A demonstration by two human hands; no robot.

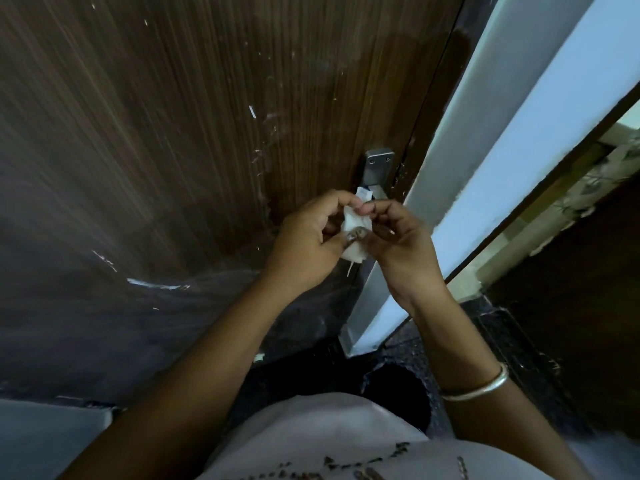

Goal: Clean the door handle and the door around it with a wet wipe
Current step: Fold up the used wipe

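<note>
A dark brown wooden door (180, 133) with white scratches and smears fills the left and centre. Its grey metal handle plate (378, 166) sits near the door's right edge, with the lever mostly hidden behind my fingers. A crumpled white wet wipe (353, 225) is pinched between both hands just in front of and below the plate. My left hand (304, 244) grips it from the left with thumb and fingers. My right hand (401, 244) holds its right side, and a small blue-and-white piece pokes out above the fingertips.
A pale blue door frame (512, 140) runs diagonally right of the door. Beyond it, a second dark panel (571, 289) and a strip of patterned fabric (599, 174). Dark speckled floor (408, 348) lies below. A silver bangle (485, 386) circles my right wrist.
</note>
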